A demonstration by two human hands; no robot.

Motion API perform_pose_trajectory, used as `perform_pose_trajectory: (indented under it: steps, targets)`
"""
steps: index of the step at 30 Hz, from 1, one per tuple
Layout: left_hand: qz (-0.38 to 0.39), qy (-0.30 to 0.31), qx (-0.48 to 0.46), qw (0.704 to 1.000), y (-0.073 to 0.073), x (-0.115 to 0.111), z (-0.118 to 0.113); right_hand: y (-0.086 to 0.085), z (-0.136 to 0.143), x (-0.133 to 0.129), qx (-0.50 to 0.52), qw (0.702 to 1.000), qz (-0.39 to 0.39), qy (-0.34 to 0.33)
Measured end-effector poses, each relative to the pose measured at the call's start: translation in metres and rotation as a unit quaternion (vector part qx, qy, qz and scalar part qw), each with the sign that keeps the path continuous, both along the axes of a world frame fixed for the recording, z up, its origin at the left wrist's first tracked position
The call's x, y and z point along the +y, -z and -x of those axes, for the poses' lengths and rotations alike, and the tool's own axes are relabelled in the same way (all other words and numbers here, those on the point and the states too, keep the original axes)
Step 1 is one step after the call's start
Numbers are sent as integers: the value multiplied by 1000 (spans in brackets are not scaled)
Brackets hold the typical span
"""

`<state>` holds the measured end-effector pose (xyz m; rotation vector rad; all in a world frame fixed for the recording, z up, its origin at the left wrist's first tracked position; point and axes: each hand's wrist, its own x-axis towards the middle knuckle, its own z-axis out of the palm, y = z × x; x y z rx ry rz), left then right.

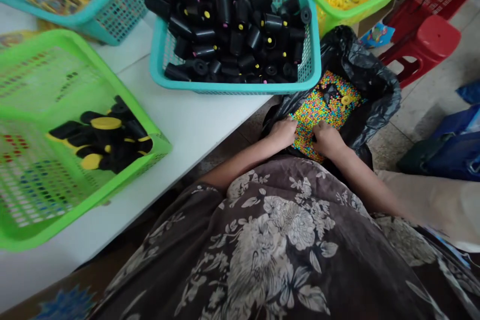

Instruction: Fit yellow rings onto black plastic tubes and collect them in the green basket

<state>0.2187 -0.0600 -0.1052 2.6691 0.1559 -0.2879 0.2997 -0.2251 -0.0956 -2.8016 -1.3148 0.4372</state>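
Both hands reach down into a black plastic bag (378,95) filled with small multicoloured beads (309,115). My left hand (284,132) is closed at the left side of the beads, knuckles up; whatever its fingers hold, if anything, is hidden. My right hand (328,141) is closed too, just above the beads near my lap. A small dark bit shows at its fingertips, too little to name. Farther back in the bag, a yellow ring-shaped cap (345,100) lies on the beads beside a scrap of black plastic.
On the white table (180,125) stand a teal basket (234,86) heaped with black tubes, a green basket (146,155) with black and yellow pieces, and another teal basket (108,15) of packets. A green basket (333,10) holds yellow rings. A red stool (431,45) stands right.
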Motion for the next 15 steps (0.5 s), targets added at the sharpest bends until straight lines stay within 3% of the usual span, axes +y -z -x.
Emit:
perform_pose_trajectory:
  steps: [3, 7, 10, 15]
  targets:
    - [10, -5, 5, 1000, 9, -1, -5, 6, -1, 12, 27, 1000, -7, -12]
    - [71, -23, -30, 997, 27, 3, -7, 15, -5, 16, 52, 998, -28, 33]
    - [118, -35, -67, 990, 37, 5, -12, 18, -4, 17, 44, 998, -30, 12]
    - [150, -21, -86, 985, 36, -1, -17, 21, -1, 21, 40, 997, -64, 26]
